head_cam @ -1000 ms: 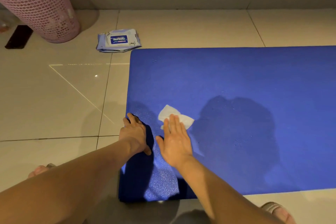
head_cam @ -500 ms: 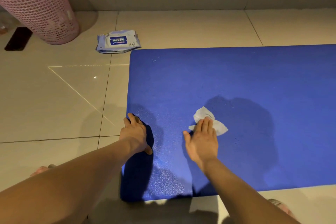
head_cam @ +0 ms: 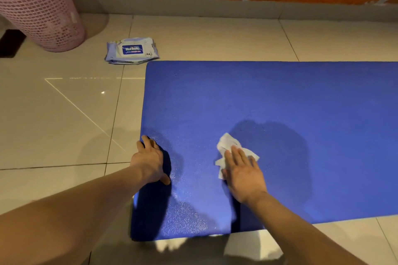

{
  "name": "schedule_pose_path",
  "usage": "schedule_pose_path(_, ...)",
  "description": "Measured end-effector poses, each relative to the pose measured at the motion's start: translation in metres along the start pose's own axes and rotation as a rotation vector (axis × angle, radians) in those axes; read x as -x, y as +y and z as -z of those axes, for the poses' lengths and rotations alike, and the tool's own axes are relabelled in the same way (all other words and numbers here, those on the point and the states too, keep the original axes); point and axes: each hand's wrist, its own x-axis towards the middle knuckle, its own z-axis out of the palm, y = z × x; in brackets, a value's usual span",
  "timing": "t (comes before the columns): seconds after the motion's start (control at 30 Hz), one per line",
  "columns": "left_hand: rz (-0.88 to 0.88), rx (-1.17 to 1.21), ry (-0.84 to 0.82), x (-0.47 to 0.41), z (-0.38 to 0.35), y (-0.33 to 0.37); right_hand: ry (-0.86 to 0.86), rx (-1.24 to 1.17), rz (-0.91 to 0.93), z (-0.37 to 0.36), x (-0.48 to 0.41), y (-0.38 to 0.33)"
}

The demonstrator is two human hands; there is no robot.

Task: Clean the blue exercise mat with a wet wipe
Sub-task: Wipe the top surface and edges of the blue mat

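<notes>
Right hand (head_cam: 245, 176) lay flat, fingers straight and together, pressing the wipe (head_cam: 228, 144) onto the mat (head_cam: 280, 97) near its front-left corner. Left hand (head_cam: 149, 161) rested spread at the mat's left edge, pinning it. Wiping seemed underway; the next stroke probably needed steady pressure toward the far edge.

Matt, grainy foam mat (head_cam: 269, 97); crumpled paper-like wipe (head_cam: 228, 144); glossy tiled floor (head_cam: 64, 114); perforated plastic basket (head_cam: 38, 6)
</notes>
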Motion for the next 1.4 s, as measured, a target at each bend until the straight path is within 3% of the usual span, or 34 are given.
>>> schedule_pose_path(0.1, -0.004, 0.005, -0.004, 0.000, 0.001, 0.000, -0.053, -0.067, -0.119, 0.005, 0.010, 0.007)
schedule_pose_path(0.23, -0.004, 0.015, -0.009, 0.001, 0.001, -0.002, -0.070, -0.144, -0.200, 0.006, 0.009, -0.056)
schedule_pose_path(0.33, -0.007, -0.012, -0.009, 0.000, -0.001, -0.002, -0.024, -0.175, -0.043, -0.008, 0.007, -0.113)
schedule_pose_path(0.4, -0.011, -0.016, -0.016, -0.001, -0.002, -0.003, -0.113, -0.180, 0.079, -0.012, 0.016, -0.127)
schedule_pose_path(0.43, -0.016, -0.018, -0.015, -0.002, -0.002, -0.003, -0.156, -0.178, 0.130, -0.008, 0.021, -0.126)
schedule_pose_path(0.57, -0.023, -0.023, -0.016, 0.003, 0.002, -0.004, -0.031, -0.042, 0.336, -0.009, 0.014, -0.065)
schedule_pose_path(0.77, -0.030, 0.025, -0.012, 0.005, 0.003, -0.006, -0.006, -0.134, -0.027, -0.009, 0.020, 0.003)
schedule_pose_path(0.9, -0.047, 0.039, -0.015, 0.004, 0.004, -0.007, 0.102, -0.197, -0.186, -0.019, 0.032, -0.011)
schedule_pose_path(1.13, -0.046, -0.004, -0.030, 0.006, 0.006, -0.006, 0.169, -0.387, 0.123, -0.002, 0.044, -0.098)
schedule_pose_path(1.2, -0.042, -0.028, -0.028, 0.009, 0.009, -0.005, 0.144, -0.598, 0.127, 0.017, 0.041, -0.101)
schedule_pose_path(1.27, -0.055, -0.062, -0.012, 0.011, 0.011, -0.004, 0.019, -1.008, 0.000, 0.030, 0.031, -0.095)
schedule_pose_path(1.33, -0.051, -0.055, -0.012, 0.012, 0.013, -0.004, 0.047, -1.353, -0.196, 0.026, 0.017, -0.074)
schedule_pose_path(1.4, -0.046, -0.038, -0.014, 0.013, 0.013, -0.004, 0.167, -1.368, -0.331, 0.016, 0.012, -0.042)
